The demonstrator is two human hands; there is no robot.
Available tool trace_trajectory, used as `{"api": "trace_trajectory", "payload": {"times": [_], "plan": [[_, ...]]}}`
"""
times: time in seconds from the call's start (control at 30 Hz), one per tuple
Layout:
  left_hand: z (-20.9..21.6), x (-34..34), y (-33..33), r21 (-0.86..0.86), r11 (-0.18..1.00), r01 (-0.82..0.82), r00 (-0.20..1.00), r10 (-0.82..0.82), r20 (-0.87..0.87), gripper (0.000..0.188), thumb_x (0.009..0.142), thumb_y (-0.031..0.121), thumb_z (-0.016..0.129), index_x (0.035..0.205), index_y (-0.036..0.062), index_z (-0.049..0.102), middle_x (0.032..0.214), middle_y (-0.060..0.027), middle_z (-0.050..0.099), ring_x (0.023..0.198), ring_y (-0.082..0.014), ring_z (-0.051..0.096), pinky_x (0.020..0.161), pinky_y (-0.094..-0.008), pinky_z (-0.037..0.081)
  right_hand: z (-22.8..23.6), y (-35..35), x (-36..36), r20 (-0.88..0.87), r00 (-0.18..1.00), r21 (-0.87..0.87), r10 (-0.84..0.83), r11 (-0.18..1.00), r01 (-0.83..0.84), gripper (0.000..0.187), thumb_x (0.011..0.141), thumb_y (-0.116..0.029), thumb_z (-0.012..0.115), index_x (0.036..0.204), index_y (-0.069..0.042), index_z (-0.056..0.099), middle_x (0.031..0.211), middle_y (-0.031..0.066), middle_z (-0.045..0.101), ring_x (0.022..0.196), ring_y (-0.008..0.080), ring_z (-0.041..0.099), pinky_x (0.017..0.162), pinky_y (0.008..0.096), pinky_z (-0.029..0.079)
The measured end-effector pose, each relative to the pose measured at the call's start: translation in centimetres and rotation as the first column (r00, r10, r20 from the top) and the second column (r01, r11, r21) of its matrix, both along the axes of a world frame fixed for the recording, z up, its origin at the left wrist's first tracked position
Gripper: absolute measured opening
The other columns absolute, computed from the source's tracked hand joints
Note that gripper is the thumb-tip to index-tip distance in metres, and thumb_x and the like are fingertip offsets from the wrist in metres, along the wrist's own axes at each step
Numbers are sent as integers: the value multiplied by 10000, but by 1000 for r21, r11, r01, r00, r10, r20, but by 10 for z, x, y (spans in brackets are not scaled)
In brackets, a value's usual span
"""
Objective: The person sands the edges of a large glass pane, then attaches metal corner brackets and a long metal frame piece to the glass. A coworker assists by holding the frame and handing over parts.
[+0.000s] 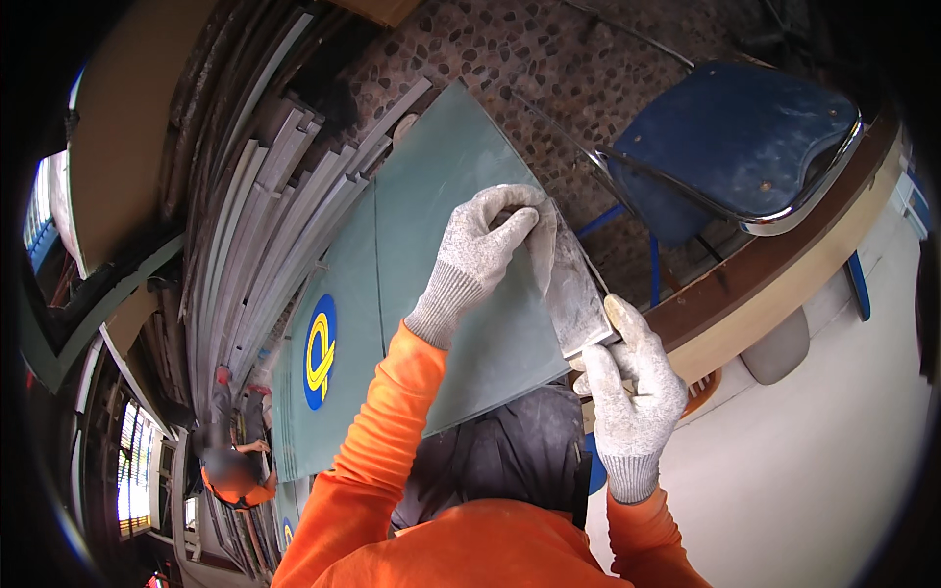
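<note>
A dusty grey strip (573, 299), partly crumpled and film-like at its upper end, stretches between my two gloved hands above the right edge of a green panel (441, 157). My left hand (480, 240) is closed, thumb against the fingers, at the strip's upper end. Lower down, my right hand (632, 392) pinches the squared end between thumb and fingers. I cannot tell what the strip is made of. The panel carries a blue oval with a yellow emblem (320, 353) and has a dark seam across it.
Long metal profiles (284, 206) lie stacked at the left. A blue chair (735, 137) stands at the far right, beside a curved brown-edged counter (784, 284). Another person in orange (235, 475) is at the lower left, by the panel's far end. The floor (470, 49) is pebbled.
</note>
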State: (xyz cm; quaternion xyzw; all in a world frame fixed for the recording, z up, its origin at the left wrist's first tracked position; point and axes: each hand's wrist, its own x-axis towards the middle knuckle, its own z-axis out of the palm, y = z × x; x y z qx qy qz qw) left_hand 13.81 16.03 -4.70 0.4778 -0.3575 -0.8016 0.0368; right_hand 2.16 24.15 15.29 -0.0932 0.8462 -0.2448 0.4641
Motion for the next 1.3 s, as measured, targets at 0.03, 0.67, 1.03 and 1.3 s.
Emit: {"api": "trace_trajectory", "payload": {"times": [0.03,0.67,1.03,1.3], "plan": [[2,-1,-2,3,1000,-12,1000,12,-18,265,1013,129,611,1211,-20,705,1109,-75,731,1056,-143,668,1019,-311,510,0,-6,-2,14,1000,7,12,1000,-12,482,951,43,705,1424,8,615,921,104,793,735,67,721,617,194,527],[-26,10,-21,61,997,38,999,-37,-15,349,1071,287,550,1195,15,730,1053,-53,731,974,-123,658,928,-306,534,-63,-111,-73,0,482,-74,876,481,-874,389,964,-259,731,1285,-42,706,1000,150,763,721,176,718,696,321,584],[-32,12,4,4,998,65,998,-65,-9,364,1021,287,525,1092,2,739,1002,-155,740,955,-257,706,901,-380,535,-87,-140,-80,42,245,-93,969,248,-964,333,1002,-321,677,1200,-57,725,1000,155,763,883,302,751,785,365,577],[-26,18,13,-106,990,90,995,-94,-32,314,1015,250,615,1171,10,744,1132,-140,752,1096,-228,711,995,-361,532,-70,-116,-90,5,77,-168,997,77,-983,321,897,-253,756,1162,-72,764,1059,131,780,901,299,753,844,389,583]]}}
